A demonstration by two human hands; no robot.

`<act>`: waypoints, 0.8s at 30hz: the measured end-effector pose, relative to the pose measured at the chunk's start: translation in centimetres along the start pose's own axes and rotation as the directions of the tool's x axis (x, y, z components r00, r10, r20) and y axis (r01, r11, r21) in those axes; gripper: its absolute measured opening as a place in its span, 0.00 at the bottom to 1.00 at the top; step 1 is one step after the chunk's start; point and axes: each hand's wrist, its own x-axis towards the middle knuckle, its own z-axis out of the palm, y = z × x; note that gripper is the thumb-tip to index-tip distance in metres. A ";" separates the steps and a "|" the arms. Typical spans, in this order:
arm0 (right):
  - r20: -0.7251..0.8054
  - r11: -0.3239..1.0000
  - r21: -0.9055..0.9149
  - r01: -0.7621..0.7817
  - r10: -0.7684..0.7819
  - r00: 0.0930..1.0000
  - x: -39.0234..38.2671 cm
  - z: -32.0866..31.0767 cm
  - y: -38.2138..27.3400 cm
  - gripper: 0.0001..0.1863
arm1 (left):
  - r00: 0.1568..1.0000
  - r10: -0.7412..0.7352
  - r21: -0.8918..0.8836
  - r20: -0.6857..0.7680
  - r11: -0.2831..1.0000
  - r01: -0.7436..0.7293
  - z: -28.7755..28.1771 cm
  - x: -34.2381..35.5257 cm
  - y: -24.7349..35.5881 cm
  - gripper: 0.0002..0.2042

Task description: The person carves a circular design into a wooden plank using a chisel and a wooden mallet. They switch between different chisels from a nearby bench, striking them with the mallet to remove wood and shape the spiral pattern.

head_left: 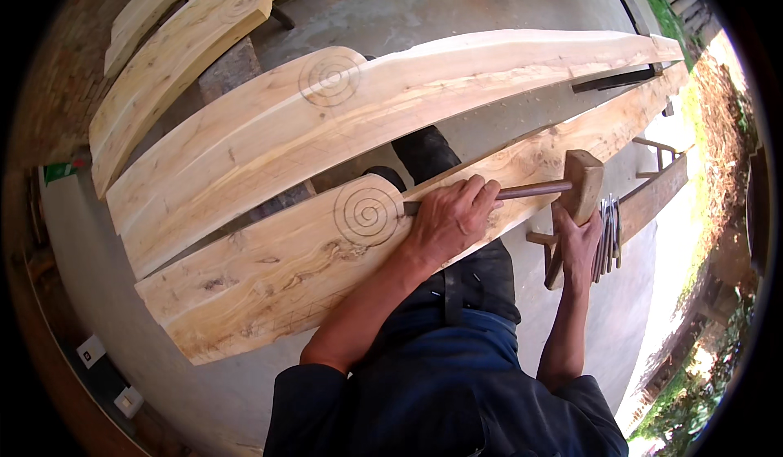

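Observation:
My left hand (454,219) is closed around a long-handled chisel (534,190), whose tip rests at the right edge of a drawn spiral (367,212) on the nearest plank (269,281). In my right hand (577,241) is a wooden mallet (582,181) with a blocky head, its fingers wrapped around the grip. The mallet head meets, or nearly meets, the chisel handle's far end. Just right of that hand, several slim metal chisels (608,241) lie side by side on a narrow wooden bench (656,196). My left fingers hide the chisel's middle.
Beyond the nearest plank runs a second curved plank (245,147), with another drawn spiral (329,77) on its raised part. More thick curved planks (175,45) lie at the far left. Concrete floor (342,8) shows around them; sunlit ground (718,147) borders it at right.

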 end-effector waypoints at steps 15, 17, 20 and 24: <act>-0.053 0.993 0.118 -0.028 0.034 0.998 1.4 0.2 0.9 0.16 | 0.999 -0.039 -0.005 0.002 0.999 0.039 0.4 0.1 -0.2 0.13; 0.069 0.929 -0.225 0.293 -0.285 0.956 1.8 0.5 2.8 0.17 | 0.999 -0.037 -0.003 0.007 0.999 0.037 0.3 0.0 -0.3 0.13; 0.032 0.995 -0.019 -0.095 0.096 0.995 2.7 -0.5 2.3 0.26 | 0.999 -0.034 0.002 -0.006 0.999 0.034 0.3 0.0 -0.2 0.12; 0.149 0.983 -0.126 0.135 -0.116 0.982 1.7 0.2 2.6 0.26 | 0.999 -0.039 -0.008 -0.001 0.999 0.039 0.1 0.1 -0.2 0.11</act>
